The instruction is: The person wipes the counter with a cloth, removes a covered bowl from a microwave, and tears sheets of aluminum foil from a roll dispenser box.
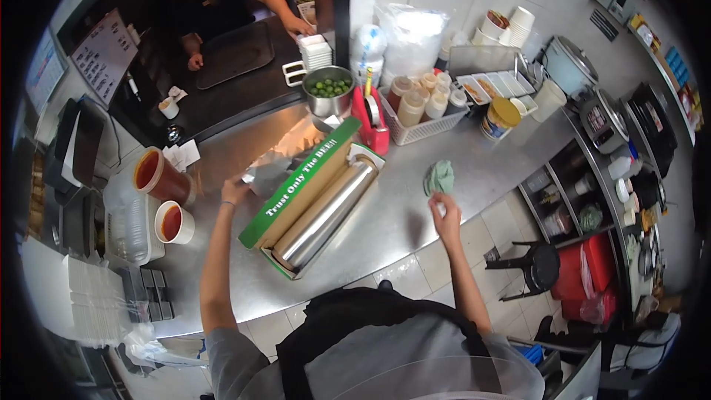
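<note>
In the head view, my left hand (234, 191) is at the edge of a crumpled sheet of aluminum foil (270, 176), its fingers closed on the near corner. The sheet lies behind a long green-and-brown foil box (300, 191), whose lid stands raised. A thick roll of foil (326, 215) rests inside the open box. My right hand (446, 216) is off to the right, fingers curled together; something small and whitish may be between them, but I cannot make it out. Just beyond it a pale green cloth (440, 178) lies bunched on the steel counter (385, 226).
Behind the box stand a pot of limes (328, 91), a red tape dispenser (370, 118) and a basket of sauce bottles (426, 124). Containers of red sauce (172, 222) are at left. Across the pass window, a person (229, 7) leans over a dark tray (237, 55).
</note>
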